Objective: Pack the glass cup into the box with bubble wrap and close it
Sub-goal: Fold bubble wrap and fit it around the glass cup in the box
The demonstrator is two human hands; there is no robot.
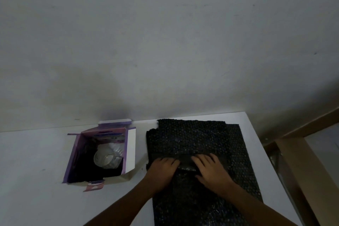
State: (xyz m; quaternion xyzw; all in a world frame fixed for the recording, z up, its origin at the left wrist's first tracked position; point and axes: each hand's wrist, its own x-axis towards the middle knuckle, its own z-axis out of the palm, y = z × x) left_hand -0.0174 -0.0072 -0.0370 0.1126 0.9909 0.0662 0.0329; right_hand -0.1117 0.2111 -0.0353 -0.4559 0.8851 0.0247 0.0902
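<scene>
Along the right edge of the white surface (pixel 36 152), a black sheet of bubble wrap (pixel 198 137) lies flat and reaches from the far right corner to the near edge. A raised fold crosses its middle.

The left hand (pixel 162 169) rests on the left end of this fold. Its fingers (pixel 174 162) are pressed together and bent at the tips; whether they pinch the fold cannot be determined. The right hand (pixel 209 169) presses the right end with fingers (pixel 202 158) slightly spread and nearly straight.

Near the far edge, just left of the sheet, stands the open purple cardboard box (pixel 73 156). What appears to be the clear glass cup (pixel 107 158) lies inside it.

Step in hand, as judged: preparing the wrap, with the flaps not yet closed. The next move requires a firm hold on the fold, then transfer to the box without disturbing the cup.
</scene>
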